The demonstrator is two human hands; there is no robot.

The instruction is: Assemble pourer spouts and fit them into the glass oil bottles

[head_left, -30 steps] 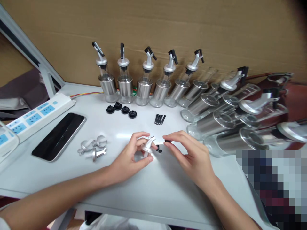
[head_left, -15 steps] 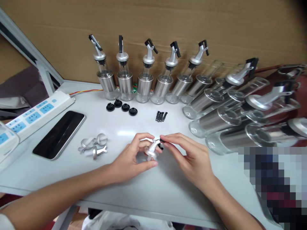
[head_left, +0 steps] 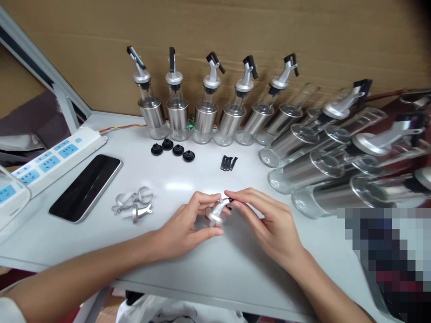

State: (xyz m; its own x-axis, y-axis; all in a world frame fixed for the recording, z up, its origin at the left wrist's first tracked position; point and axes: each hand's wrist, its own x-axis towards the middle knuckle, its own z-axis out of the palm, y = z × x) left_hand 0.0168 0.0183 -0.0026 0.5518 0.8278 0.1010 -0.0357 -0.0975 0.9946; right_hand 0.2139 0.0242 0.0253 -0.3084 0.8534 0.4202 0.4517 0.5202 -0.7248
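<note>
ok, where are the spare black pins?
Head view: the pins lie at the centre of the table, right of the black stoppers, before the upright bottles, just beyond the right hand.

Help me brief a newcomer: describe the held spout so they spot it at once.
On the white table, go to the front middle. The silver spout is pinched in the left hand, the right hand at its black-tipped end. Other loose spouts lie untouched near the phone.
</note>
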